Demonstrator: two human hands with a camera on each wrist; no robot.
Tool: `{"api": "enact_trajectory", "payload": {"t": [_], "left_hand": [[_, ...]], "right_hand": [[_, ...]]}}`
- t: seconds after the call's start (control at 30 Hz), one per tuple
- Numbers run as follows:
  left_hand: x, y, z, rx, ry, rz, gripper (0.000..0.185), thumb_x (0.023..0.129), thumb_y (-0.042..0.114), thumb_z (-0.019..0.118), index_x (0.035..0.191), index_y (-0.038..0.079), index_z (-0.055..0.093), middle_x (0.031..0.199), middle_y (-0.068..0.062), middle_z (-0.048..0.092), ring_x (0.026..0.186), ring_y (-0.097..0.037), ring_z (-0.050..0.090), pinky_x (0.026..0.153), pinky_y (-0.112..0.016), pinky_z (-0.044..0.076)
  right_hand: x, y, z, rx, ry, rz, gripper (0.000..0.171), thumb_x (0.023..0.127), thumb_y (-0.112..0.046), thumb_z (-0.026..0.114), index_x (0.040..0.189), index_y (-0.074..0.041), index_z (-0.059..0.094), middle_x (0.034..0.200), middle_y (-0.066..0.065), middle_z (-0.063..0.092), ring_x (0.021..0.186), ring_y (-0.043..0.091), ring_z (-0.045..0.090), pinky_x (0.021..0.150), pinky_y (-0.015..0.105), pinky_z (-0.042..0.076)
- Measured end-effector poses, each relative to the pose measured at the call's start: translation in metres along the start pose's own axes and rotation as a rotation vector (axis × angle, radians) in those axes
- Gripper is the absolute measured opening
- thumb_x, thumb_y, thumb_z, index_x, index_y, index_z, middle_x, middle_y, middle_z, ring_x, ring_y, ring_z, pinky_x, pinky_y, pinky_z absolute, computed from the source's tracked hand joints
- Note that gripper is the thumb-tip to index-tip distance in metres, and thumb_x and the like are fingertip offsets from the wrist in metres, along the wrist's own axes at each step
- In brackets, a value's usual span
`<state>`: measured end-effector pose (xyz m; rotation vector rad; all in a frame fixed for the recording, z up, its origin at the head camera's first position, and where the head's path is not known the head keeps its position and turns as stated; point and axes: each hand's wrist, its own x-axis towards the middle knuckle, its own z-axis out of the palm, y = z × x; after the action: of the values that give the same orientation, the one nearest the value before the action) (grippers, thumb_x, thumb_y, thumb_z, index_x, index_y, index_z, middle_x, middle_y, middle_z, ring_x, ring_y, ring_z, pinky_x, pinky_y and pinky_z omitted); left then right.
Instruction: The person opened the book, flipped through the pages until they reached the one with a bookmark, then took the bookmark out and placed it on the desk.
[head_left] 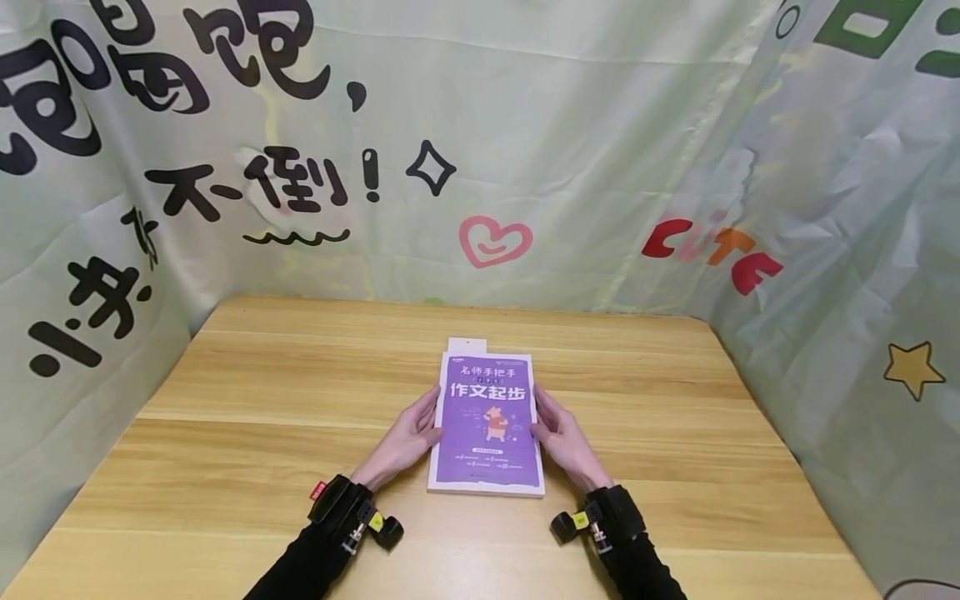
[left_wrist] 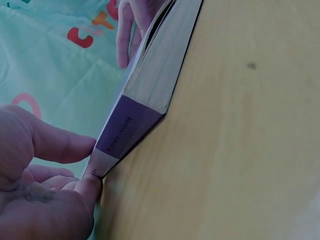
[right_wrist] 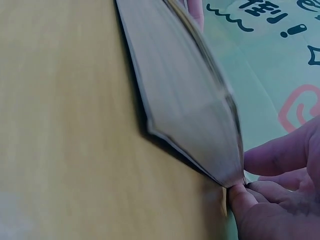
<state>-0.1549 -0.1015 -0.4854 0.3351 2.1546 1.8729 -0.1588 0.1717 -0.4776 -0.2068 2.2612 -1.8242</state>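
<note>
A thick purple book (head_left: 487,425) with a white border and a small cartoon figure on its cover lies face up over the middle of the table. My left hand (head_left: 405,437) grips its spine side. In the left wrist view the thumb and fingers pinch the purple spine (left_wrist: 131,125). On the opposite side, my right hand (head_left: 568,442) holds the page edge; the right wrist view shows thumb and fingers closed on the pages (right_wrist: 185,95). A white card or tab (head_left: 467,344) sticks out past the book's far edge. The undersides of the fingers are partly hidden.
The wooden table (head_left: 262,375) extends around the book on all sides. A pale printed cloth (head_left: 570,142) with lettering, a heart and a star hangs behind the table and along both sides. Each wrist wears a black strap with a small camera.
</note>
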Motion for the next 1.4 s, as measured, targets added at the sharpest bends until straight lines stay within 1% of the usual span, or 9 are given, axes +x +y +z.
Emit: {"api": "enact_trajectory", "payload": {"t": [0.2,0.3,0.53,0.73,1.17,1.4], "left_hand": [[-0.004,0.0011,-0.0005,-0.002,0.01,-0.018,0.076,0.093,-0.009,0.049,0.159,-0.003,0.011,0.168,-0.021,0.009,0.155,-0.037,0.017,0.126,-0.047,0.019],[-0.0051,0.0008,-0.0004,-0.006,0.007,-0.001,0.075,0.093,-0.01,0.048,0.158,-0.005,0.011,0.168,-0.023,0.008,0.155,-0.039,0.016,0.126,-0.049,0.018],[-0.0049,0.0008,-0.0003,-0.015,0.002,-0.005,0.074,0.094,-0.01,0.048,0.158,-0.006,0.011,0.167,-0.023,0.008,0.155,-0.039,0.015,0.127,-0.05,0.017],[-0.0052,0.0015,0.0002,0.001,-0.001,-0.006,0.075,0.094,-0.009,0.048,0.158,-0.005,0.01,0.168,-0.023,0.007,0.155,-0.039,0.014,0.127,-0.05,0.016],[-0.0051,0.0,0.0007,-0.009,-0.005,0.015,0.075,0.093,-0.01,0.048,0.158,-0.007,0.01,0.167,-0.025,0.007,0.155,-0.041,0.012,0.126,-0.05,0.015],[-0.0048,0.0011,-0.0004,-0.019,-0.011,-0.002,0.075,0.094,-0.009,0.048,0.158,-0.006,0.01,0.168,-0.023,0.007,0.156,-0.039,0.012,0.128,-0.049,0.014]], "right_hand": [[-0.0012,0.0008,0.0024,-0.009,-0.002,-0.009,0.071,0.096,0.011,0.043,0.159,0.004,0.012,0.168,0.021,0.01,0.156,0.036,0.016,0.127,0.044,0.016],[-0.0011,0.0007,0.003,-0.004,-0.002,-0.013,0.071,0.095,0.011,0.043,0.159,0.004,0.012,0.168,0.021,0.01,0.156,0.036,0.015,0.127,0.044,0.016],[-0.0011,0.0006,0.0033,-0.004,-0.003,-0.017,0.071,0.095,0.012,0.043,0.159,0.004,0.012,0.168,0.021,0.011,0.156,0.035,0.016,0.127,0.044,0.016],[-0.0007,0.0011,0.0034,-0.011,-0.001,-0.022,0.071,0.095,0.012,0.043,0.159,0.005,0.012,0.168,0.022,0.011,0.156,0.035,0.016,0.127,0.043,0.016],[-0.0024,-0.0011,0.0034,0.008,-0.002,-0.01,0.071,0.095,0.013,0.042,0.159,0.005,0.011,0.168,0.022,0.01,0.156,0.036,0.015,0.127,0.044,0.016],[-0.0025,-0.0022,0.0033,0.003,0.003,0.001,0.071,0.095,0.013,0.043,0.159,0.005,0.012,0.168,0.022,0.011,0.156,0.036,0.016,0.127,0.045,0.017]]}}
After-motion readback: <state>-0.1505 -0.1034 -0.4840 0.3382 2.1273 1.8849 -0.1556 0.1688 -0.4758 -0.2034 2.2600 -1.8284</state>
